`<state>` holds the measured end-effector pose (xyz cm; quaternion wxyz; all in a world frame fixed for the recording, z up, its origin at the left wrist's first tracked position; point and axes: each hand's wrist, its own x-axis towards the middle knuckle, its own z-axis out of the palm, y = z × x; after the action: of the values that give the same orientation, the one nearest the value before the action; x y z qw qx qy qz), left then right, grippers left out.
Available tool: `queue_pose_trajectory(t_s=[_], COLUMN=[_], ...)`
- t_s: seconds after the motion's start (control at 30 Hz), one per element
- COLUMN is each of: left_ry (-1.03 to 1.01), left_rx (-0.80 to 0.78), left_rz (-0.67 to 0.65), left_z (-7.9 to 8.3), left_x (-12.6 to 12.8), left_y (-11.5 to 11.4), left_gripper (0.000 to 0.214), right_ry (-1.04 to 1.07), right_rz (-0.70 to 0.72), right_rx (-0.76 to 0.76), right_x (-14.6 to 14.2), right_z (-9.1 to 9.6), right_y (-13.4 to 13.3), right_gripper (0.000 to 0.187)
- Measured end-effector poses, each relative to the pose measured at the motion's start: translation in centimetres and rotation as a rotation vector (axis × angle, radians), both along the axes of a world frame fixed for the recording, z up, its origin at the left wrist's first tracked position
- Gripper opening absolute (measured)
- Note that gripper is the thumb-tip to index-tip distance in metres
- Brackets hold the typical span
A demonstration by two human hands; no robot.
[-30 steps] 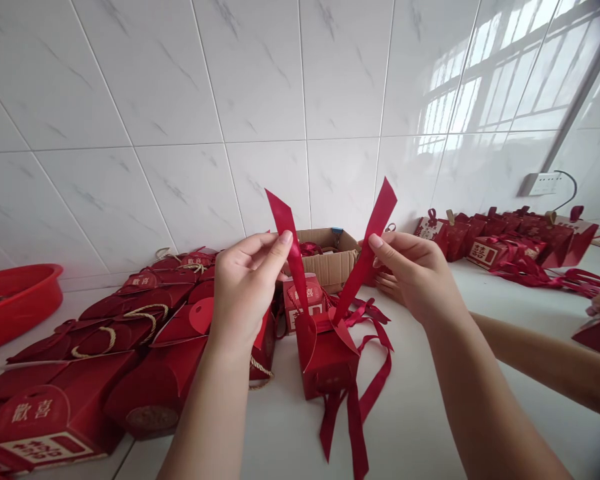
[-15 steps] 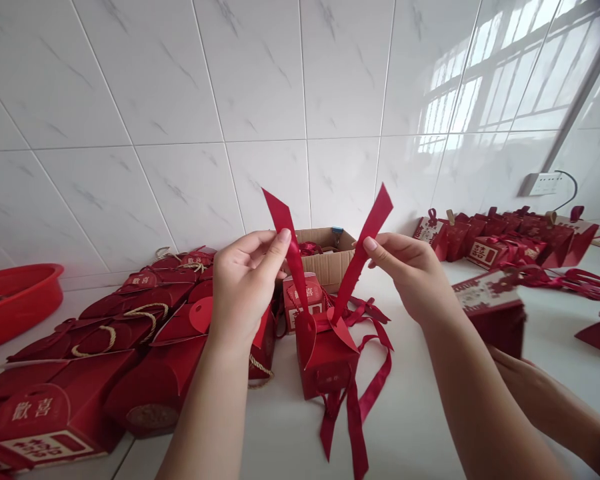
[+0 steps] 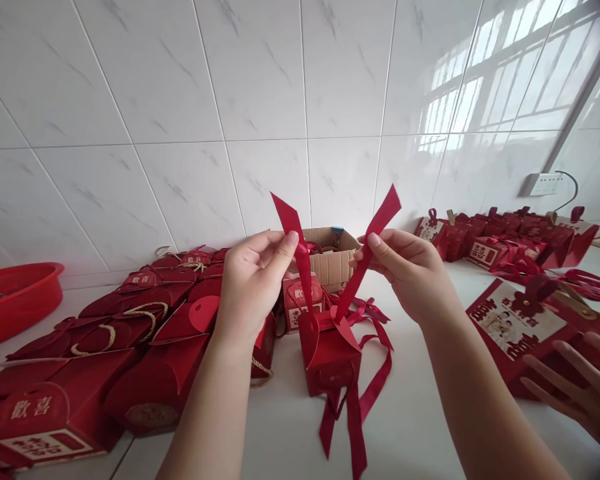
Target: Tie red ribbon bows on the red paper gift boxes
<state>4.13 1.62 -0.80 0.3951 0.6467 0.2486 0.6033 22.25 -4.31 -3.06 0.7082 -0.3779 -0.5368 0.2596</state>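
Between thumb and fingers, my left hand (image 3: 259,277) pinches one upright end of a red ribbon (image 3: 305,268). My right hand (image 3: 409,270) pinches the other end, and the two tails spread into a V above the hands. Both lengths run down to the top of a small red gift box (image 3: 334,363), where rounded flaps meet. Loose ribbon tails (image 3: 355,427) hang at the box's front and lie on the table. Just behind it stands another small red box (image 3: 300,303) with pale lettering.
Rows of red boxes (image 3: 55,417) with cords fill the left, beside a red basin (image 3: 25,303). A cardboard carton (image 3: 333,272) stands behind. To the right, a co-worker's hand (image 3: 580,390) is at a printed red box (image 3: 517,323); several small bags (image 3: 535,233) stand beyond.
Both my hands have shifted slightly right with the ribbon ends, and the small box has moved a little right too. The co-worker's printed box has come nearer and turned its picture into view.
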Motion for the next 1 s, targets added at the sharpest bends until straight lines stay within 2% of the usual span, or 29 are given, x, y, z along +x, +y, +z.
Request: queue_pose_trajectory(t_s=[0.17,0.33,0.6,0.77,1.0], left_ry=[0.072,0.073,0.215,0.198,0.154], left_rx=[-0.011,-0.003,0.016,-0.055,0.033], left_rz=[-0.061,-0.088,-0.207,-0.219,-0.243], left_z=[-0.3,-0.1,-0.2,-0.2,-0.3], left_x=[0.1,0.5,1.0,1.0,1.2], left_y=[0.1,-0.9,-2.1,-2.3,-2.3], left_gripper=[0.025,0.022,0.020,0.026,0.020], right_ry=[0.024,0.019,-0.046,-0.083,-0.097], right_rz=[0.059,0.106,0.194,0.228,0.289], right_rx=[-0.010,-0.025,-0.020,0.031,0.008], right_x=[-0.4,-1.4,-2.8,-2.7,-2.3], right_z=[-0.2,-0.1,0.4,0.3,0.3], right_y=[0.1,-0.2,-1.1,-1.3,-1.3], right_gripper=[0.020,0.017,0.014,0.013,0.013])
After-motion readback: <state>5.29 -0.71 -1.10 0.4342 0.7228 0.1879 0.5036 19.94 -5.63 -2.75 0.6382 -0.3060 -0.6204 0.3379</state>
